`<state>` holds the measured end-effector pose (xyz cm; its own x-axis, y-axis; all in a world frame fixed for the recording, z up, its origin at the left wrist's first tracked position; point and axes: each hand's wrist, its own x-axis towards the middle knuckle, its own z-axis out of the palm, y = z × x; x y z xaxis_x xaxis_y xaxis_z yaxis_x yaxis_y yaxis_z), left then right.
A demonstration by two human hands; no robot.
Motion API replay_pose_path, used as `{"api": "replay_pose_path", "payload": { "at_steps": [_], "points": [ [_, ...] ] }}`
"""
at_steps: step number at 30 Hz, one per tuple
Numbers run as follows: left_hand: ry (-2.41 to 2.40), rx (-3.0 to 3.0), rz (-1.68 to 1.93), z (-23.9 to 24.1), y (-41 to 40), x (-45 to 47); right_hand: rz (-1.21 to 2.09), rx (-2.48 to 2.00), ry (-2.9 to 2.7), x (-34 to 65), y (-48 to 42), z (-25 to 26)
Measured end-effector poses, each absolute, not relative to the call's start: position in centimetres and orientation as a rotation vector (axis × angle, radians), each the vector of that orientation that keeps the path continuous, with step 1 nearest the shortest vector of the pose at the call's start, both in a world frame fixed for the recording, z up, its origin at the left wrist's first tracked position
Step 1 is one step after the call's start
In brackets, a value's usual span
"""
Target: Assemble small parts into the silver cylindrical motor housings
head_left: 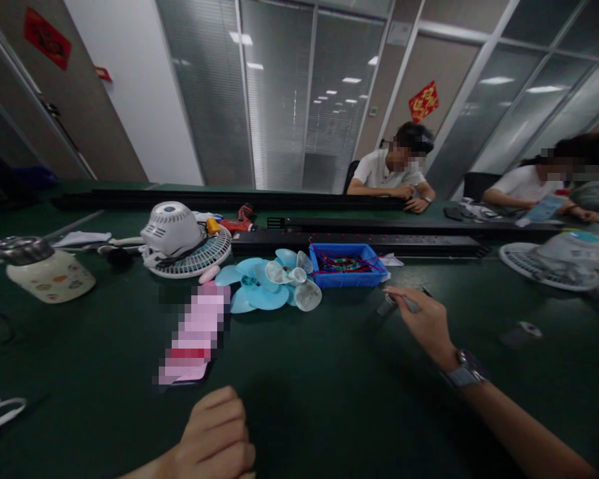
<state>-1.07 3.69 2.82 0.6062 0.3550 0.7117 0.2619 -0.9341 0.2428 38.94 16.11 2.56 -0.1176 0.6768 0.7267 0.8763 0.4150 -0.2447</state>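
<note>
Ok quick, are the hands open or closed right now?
Left hand: closed in a loose fist, no object showing.
Right hand: reaching to a small silvery cylinder; too blurred to tell if it's held.

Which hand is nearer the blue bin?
Right. The right hand is just right of the blue bin and slightly lower in view; the left hand is farther off, left of it, near the bottom edge.

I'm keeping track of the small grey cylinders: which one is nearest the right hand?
The cylinder at the right hand, below and to the right of the blue bin in the picture. The other cylinder lies apart from that hand, farther right.
</note>
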Motion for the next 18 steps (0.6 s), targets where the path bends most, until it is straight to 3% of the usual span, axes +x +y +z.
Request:
{"api": "replay_pose_path", "payload": {
  "at_steps": [9,18],
  "points": [
    [0.569,2.646,1.246,0.7,4.8,-0.9,-0.289,-1.288,-1.857,38.9,16.0,2.8],
    [0.571,2.682,1.220,1.9,5.0,-0.2,-0.214,-1.445,-1.740,38.6,15.5,1.4]
  ]
}}
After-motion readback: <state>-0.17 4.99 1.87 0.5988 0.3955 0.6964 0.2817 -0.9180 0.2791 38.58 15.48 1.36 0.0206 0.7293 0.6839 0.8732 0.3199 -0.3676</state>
